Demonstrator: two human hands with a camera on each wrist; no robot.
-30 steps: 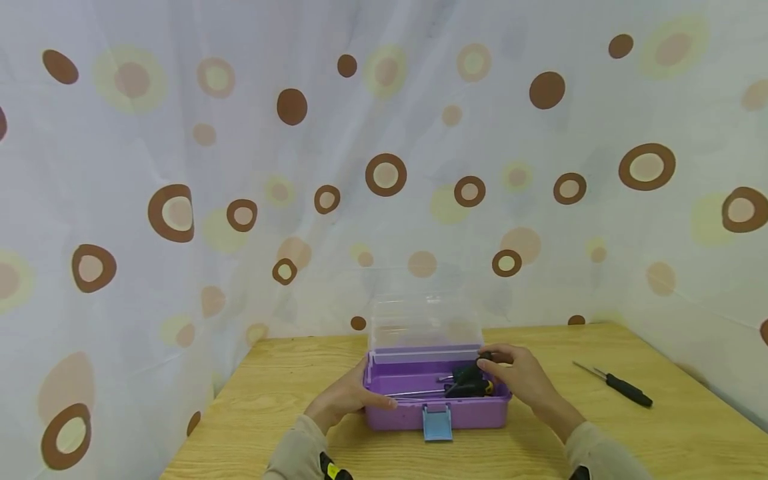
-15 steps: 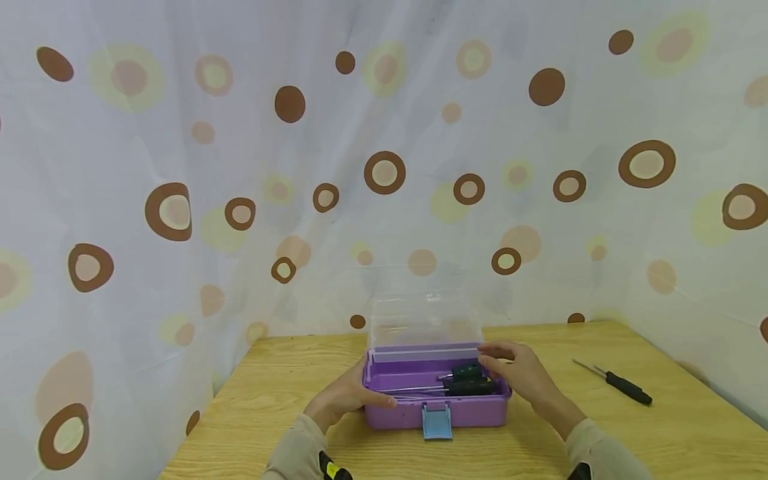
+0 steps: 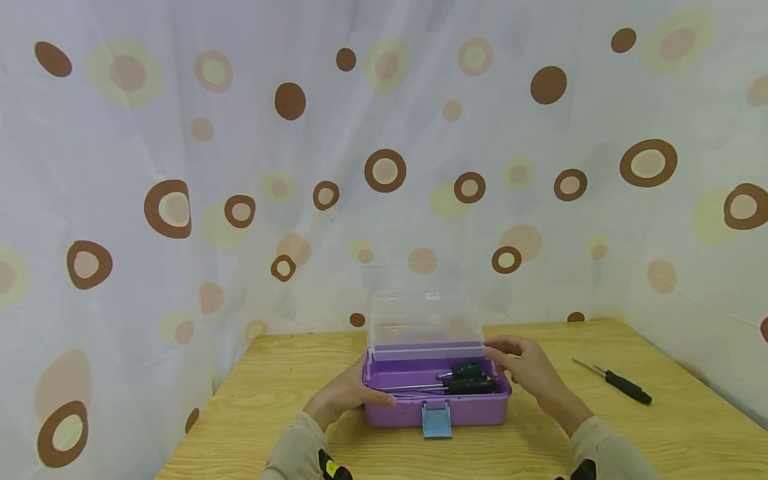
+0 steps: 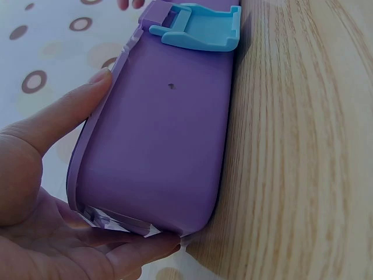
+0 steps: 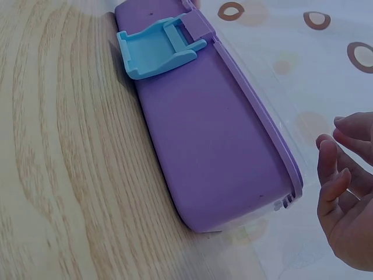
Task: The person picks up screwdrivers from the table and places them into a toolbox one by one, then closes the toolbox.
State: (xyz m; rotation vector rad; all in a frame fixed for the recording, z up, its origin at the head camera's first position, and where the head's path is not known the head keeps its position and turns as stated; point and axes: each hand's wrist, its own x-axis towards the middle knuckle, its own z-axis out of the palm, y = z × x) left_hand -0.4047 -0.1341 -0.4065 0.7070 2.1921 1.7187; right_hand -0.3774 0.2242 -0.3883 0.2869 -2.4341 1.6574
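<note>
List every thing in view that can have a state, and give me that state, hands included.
Purple toolbox: open, upright
Clear lid: raised
Blue latch: unfastened
Green-handled screwdriver: lying in the toolbox
Inner black-handled screwdriver: lying in the toolbox
Outer black-handled screwdriver: lying on the table
Left hand: gripping the toolbox's left end
Right hand: holding nothing

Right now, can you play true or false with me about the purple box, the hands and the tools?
1. The purple box has its see-through lid up. True.
2. The latch is red. False: it is light blue.
3. The left hand holds the box. True.
4. The right hand holds a tool. False: it holds nothing.
5. The green-handled tool is on the table. False: it is in the box.
6. A black-handled tool lies outside the box. True.
</note>
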